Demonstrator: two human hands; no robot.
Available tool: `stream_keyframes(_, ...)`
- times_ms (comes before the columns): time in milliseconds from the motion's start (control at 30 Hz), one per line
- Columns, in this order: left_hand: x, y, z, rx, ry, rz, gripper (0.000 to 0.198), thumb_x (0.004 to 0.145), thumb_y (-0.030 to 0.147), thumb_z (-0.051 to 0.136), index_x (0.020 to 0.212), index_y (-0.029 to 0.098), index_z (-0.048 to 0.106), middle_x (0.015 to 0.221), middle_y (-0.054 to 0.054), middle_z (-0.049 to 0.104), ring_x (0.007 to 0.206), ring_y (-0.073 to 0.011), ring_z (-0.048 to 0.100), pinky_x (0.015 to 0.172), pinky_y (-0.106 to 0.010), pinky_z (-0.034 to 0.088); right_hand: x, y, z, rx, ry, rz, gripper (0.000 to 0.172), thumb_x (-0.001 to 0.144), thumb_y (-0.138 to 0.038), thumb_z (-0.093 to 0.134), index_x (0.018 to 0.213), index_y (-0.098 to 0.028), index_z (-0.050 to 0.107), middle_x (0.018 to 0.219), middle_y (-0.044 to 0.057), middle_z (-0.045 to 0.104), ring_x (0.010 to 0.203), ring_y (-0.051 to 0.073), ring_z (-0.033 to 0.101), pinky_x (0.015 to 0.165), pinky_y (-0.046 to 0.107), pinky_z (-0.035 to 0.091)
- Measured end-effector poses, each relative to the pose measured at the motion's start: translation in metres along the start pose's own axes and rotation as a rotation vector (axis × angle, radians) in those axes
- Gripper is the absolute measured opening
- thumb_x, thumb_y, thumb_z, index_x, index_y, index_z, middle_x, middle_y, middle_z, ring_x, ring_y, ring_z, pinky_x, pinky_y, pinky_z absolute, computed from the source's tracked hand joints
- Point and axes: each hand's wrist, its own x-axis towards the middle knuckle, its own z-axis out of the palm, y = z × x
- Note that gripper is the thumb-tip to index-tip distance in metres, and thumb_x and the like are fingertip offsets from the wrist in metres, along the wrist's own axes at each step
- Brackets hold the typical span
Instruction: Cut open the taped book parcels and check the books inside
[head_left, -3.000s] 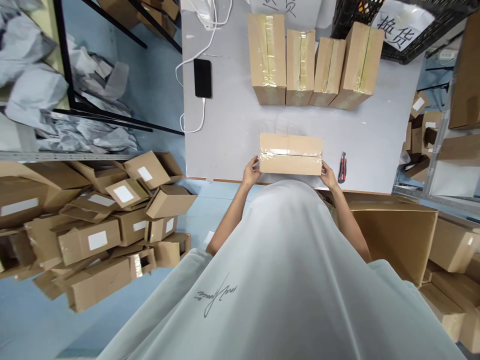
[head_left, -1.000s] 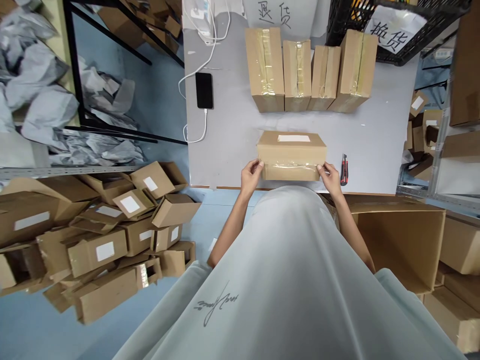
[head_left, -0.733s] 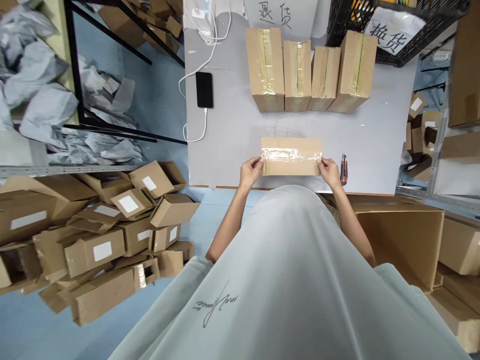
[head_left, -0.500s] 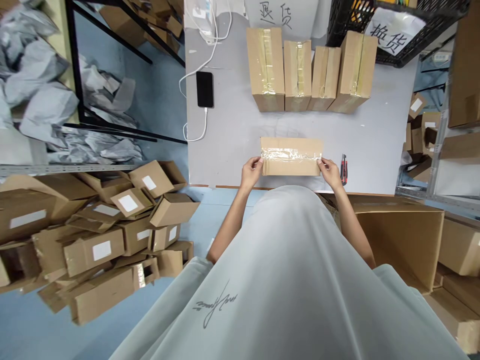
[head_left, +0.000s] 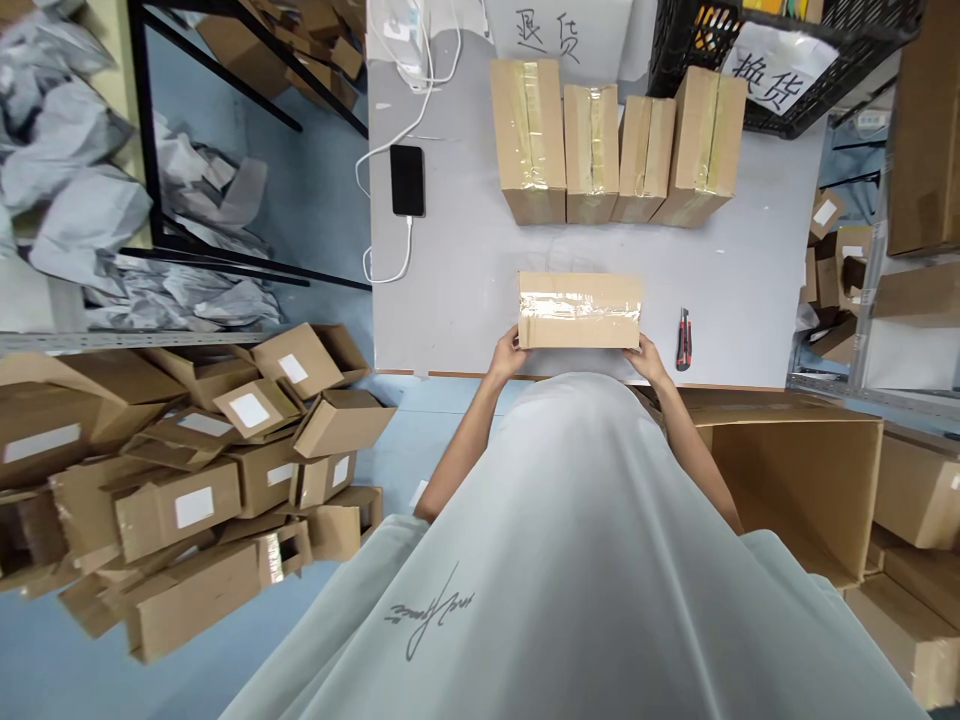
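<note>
Brown box (head_left: 579, 310) is stretching left to right along the near side of the table (head_left: 442, 310), left hand (head_left: 508, 354) and right hand (head_left: 644, 359) clamping opposite ends by the near corners, neither closer.

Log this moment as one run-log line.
left hand: at box, left end | right hand: at box, right end | box: tape facing camera | knife: on table, right of box

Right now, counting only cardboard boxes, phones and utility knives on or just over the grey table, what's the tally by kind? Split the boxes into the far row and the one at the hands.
Far-row cardboard boxes: 4
Cardboard box between left hand and right hand: 1
Smartphone: 1
Utility knife: 1
Total: 7
</note>
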Motion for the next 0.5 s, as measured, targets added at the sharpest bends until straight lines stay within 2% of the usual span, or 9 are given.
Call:
stream_keyframes(100,-0.004,0.006,-0.010,-0.006,-0.019,-0.001,0.048,0.068,0.026,0.087,0.115,0.019,0.081,0.127,-0.012,0.086,0.133,-0.0380,0.077,0.125,-0.056,0.059,-0.009,-0.009,-0.006,0.015,0.001,-0.018,0.077,0.079,-0.069,0.087,0.142,-0.026,0.078,0.160,0.013,0.070,0.151,0.036,0.063,0.129,0.060,0.052)
stream_keyframes(167,-0.009,0.013,-0.016,-0.023,-0.024,0.017,0.045,0.073,0.032,0.088,0.115,0.019,0.081,0.132,-0.013,0.085,0.136,-0.0369,0.076,0.126,-0.054,0.058,-0.015,-0.019,-0.013,0.030,0.007,-0.058,0.078,0.083,-0.076,0.085,0.142,-0.025,0.079,0.161,0.015,0.070,0.152,0.035,0.063,0.132,0.057,0.050)
stream_keyframes(267,-0.015,0.024,-0.023,-0.048,0.006,0.065,0.047,0.084,0.046,0.089,0.122,0.018,0.083,0.138,-0.014,0.084,0.135,-0.0354,0.076,0.123,-0.050,0.060,-0.020,-0.037,-0.020,0.025,0.049,-0.112,0.081,0.090,-0.084,0.077,0.141,-0.021,0.082,0.148,0.017,0.077,0.140,0.035,0.071,0.127,0.053,0.056)
stream_keyframes(367,-0.018,0.034,-0.023,-0.002,0.050,0.064,0.053,0.091,0.060,0.086,0.121,0.016,0.085,0.130,-0.015,0.086,0.124,-0.0351,0.080,0.112,-0.047,0.064,-0.018,-0.049,-0.023,-0.074,0.101,-0.123,0.081,0.094,-0.088,0.070,0.137,-0.021,0.085,0.135,0.017,0.082,0.127,0.035,0.077,0.118,0.051,0.062)
stream_keyframes(500,-0.012,0.036,-0.013,0.111,0.042,-0.008,0.048,0.100,0.061,0.075,0.117,0.016,0.084,0.129,-0.014,0.087,0.119,-0.0325,0.080,0.107,-0.043,0.063,-0.007,-0.049,-0.016,-0.256,0.071,-0.100,0.081,0.100,-0.090,0.055,0.129,-0.022,0.086,0.124,0.014,0.086,0.112,0.034,0.081,0.108,0.053,0.066)
